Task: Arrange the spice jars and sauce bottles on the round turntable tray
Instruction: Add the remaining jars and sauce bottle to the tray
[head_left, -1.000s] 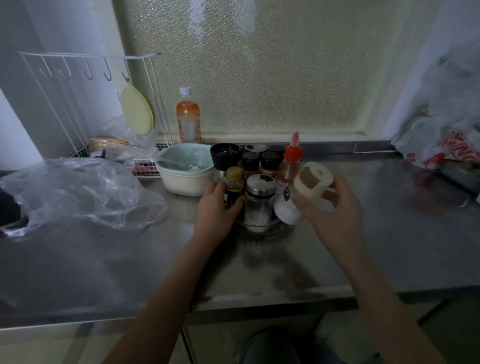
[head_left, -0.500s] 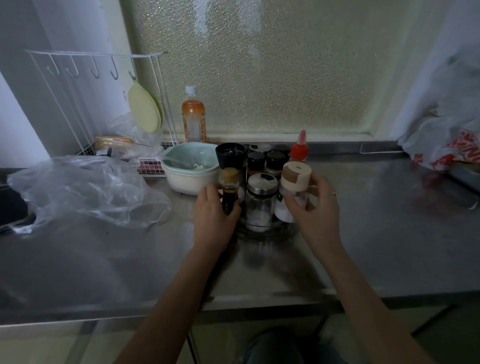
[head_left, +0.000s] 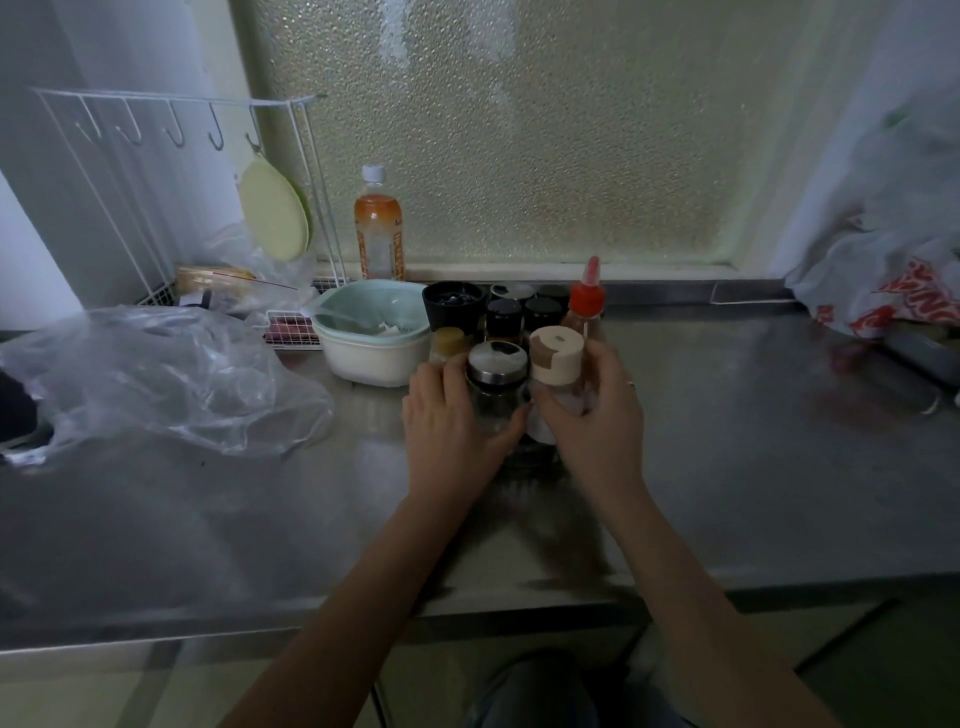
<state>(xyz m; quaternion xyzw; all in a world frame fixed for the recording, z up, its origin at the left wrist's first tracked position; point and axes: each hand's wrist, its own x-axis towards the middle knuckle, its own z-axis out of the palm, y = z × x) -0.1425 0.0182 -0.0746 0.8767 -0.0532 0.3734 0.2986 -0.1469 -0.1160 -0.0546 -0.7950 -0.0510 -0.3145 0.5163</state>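
Both hands are down among the cluster of containers at the back-middle of the steel counter (head_left: 727, 467). The right hand (head_left: 597, 415) has its fingers curled around a jar with a tan flip-top cap (head_left: 556, 354), holding it upright by the body so the cap stays clear; its base is hidden behind the hand, so I cannot tell whether it already rests on the turntable tray (head_left: 535, 457), of which only a dark sliver of rim shows between the wrists. The left hand (head_left: 452, 415) is wrapped around the glass jar with the metal shaker lid (head_left: 497, 364), thumb across its front, probably to steady it or nudge it aside and make room for its neighbour, since the two jars stand touching. Behind them sit a small yellow-capped bottle (head_left: 449, 342), two black-lidded spice jars (head_left: 522, 318), a black cup (head_left: 454, 307) and a sauce bottle with a red nozzle (head_left: 587, 304), all packed tight, which looks like the reason for the careful two-handed work. A pale green bowl (head_left: 371, 332) stands just beside the group on the left; a clear plastic bag (head_left: 156, 379) lies further left, well apart. The arranging looks nearly finished.
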